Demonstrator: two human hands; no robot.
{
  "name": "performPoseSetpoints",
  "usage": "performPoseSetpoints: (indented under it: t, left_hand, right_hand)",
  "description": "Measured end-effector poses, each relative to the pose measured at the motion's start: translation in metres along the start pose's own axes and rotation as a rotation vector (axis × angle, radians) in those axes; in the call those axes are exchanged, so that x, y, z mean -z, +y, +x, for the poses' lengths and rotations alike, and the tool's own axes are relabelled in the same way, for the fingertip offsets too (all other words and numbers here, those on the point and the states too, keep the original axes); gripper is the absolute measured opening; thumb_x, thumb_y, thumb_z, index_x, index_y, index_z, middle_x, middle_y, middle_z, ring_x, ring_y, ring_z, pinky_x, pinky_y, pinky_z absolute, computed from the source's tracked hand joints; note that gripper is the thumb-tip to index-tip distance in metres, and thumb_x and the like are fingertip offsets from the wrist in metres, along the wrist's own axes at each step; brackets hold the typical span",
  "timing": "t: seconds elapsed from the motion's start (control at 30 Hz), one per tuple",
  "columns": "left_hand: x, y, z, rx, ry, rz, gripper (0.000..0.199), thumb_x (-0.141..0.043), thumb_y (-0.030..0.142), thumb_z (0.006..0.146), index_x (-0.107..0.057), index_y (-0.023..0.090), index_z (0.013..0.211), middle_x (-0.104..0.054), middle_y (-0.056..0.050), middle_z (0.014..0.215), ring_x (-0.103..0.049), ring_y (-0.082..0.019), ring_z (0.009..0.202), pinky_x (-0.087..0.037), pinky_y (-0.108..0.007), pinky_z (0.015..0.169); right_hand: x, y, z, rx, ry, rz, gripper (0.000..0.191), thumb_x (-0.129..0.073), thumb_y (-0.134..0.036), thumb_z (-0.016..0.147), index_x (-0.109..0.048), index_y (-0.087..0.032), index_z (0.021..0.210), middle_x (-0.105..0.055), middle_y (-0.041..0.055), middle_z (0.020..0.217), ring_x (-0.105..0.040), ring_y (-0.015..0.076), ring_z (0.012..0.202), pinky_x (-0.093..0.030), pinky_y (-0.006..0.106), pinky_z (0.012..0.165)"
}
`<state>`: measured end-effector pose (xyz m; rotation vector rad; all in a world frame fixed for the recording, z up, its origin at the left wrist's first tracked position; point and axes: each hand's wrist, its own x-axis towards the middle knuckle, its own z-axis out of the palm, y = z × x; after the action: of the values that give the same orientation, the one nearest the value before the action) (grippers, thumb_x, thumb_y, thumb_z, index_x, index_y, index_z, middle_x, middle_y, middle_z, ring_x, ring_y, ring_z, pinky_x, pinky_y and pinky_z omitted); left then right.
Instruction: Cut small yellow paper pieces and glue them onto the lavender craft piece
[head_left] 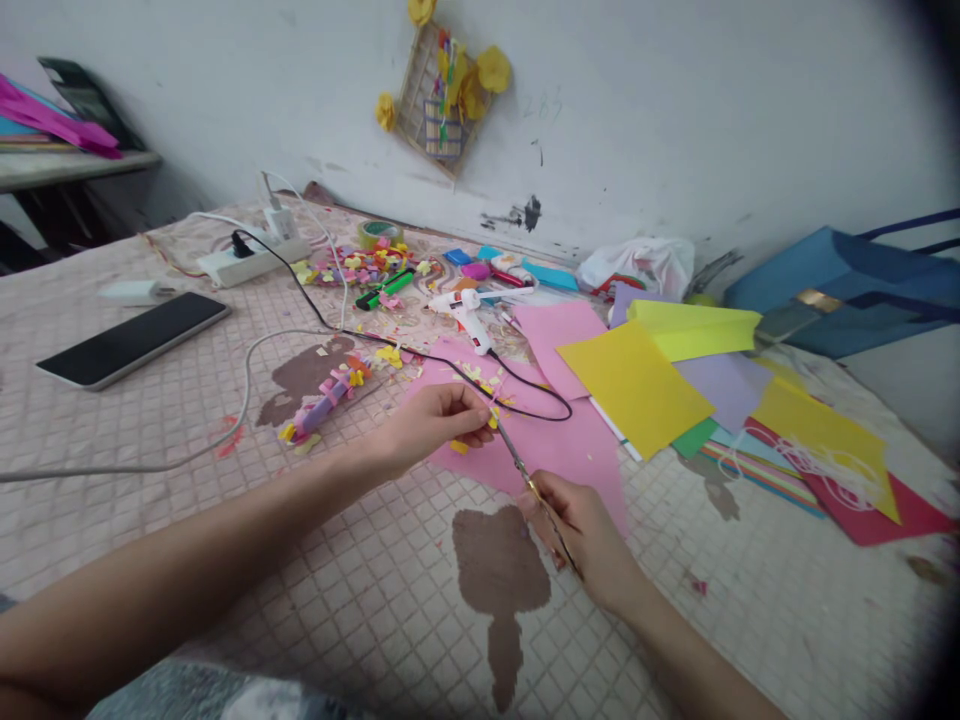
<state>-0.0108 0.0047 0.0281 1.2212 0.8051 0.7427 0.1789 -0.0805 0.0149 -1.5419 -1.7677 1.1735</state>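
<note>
My right hand (577,525) is closed around the handles of a pair of scissors (512,444), whose blades point up and to the left. At the blade tips, my left hand (442,420) pinches a small piece of coloured paper (493,413), partly hidden by the fingers. Under both hands lies a pink sheet (585,450) strewn with tiny yellow and pale scraps. Left of my left hand, a purple stick (322,410) with pink, yellow and orange paper bits along it rests on the patterned table cover. A white glue gun (469,318) lies beyond my hands.
A black cord (420,352) runs from the white power strip (251,262) past my left hand. A phone (135,338) lies at left. Coloured sheets (637,385) and white string (832,470) spread at right. Paper cut-outs (367,262) and a green cutter (385,289) lie further back.
</note>
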Motion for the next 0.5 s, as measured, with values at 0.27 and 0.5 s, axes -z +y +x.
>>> performPoseSetpoints:
  t: [0.27,0.5]
  left_hand:
    - [0.0040,-0.0014,0.0024,-0.010,-0.039,0.022,0.014,-0.061,0.025,0.077,-0.056,0.013,0.073,-0.064,-0.002,0.068,-0.060,-0.010,0.065,-0.045,-0.023,0.063]
    - [0.0011,-0.0015,0.0016,0.026,-0.001,0.007,0.015,-0.060,0.026,0.078,-0.055,0.013,0.073,-0.065,-0.002,0.071,-0.060,-0.010,0.066,-0.046,-0.023,0.066]
  right_hand:
    - [0.0023,-0.0010,0.0004,-0.005,0.021,-0.123,0.036,-0.048,-0.045,0.084,-0.037,-0.021,0.060,-0.034,-0.0059,0.050,-0.033,0.0103,0.047,-0.025,0.021,0.043]
    - [0.0026,-0.0043,0.0004,-0.021,0.011,-0.065,0.038,-0.047,-0.048,0.083,-0.038,-0.021,0.059,-0.035,-0.0065,0.047,-0.034,0.0101,0.044,-0.026,0.021,0.041]
